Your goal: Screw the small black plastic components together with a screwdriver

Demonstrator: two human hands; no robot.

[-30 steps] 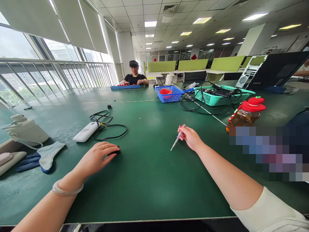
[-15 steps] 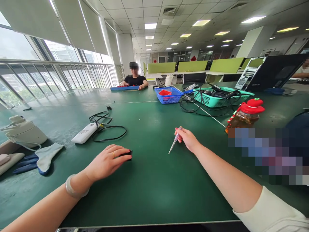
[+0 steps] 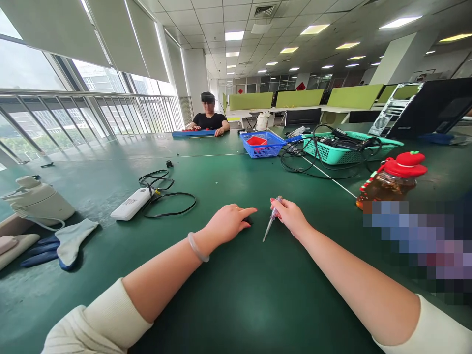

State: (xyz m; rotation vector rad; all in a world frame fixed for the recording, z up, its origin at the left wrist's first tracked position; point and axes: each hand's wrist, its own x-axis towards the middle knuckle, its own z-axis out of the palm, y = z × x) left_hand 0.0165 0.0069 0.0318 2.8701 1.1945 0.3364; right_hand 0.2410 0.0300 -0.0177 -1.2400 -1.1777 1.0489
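Observation:
My left hand (image 3: 229, 223) is over the middle of the table with its index finger stretched to the right. A small black object (image 3: 250, 220) shows between its index finger and thumb; most of it is hidden by the fingers, so I cannot tell its kind. My right hand (image 3: 291, 216), a short way to the right, is closed around the clear handle of a small screwdriver (image 3: 271, 224). The metal shaft slants down and left, its tip close to the table surface.
On the left lie a white power bank (image 3: 132, 204) with a black cable (image 3: 177, 193), a work glove (image 3: 75, 241) and a white bottle (image 3: 39, 199). Farther off are a blue basket (image 3: 263, 149) and a green basket (image 3: 334, 156). A red-lidded jar (image 3: 391, 184) stands right. A person (image 3: 210, 120) sits opposite.
My left hand has moved right with the small black object, close to the screwdriver. My right hand still grips the screwdriver and has shifted slightly; the whole view has shifted a little too.

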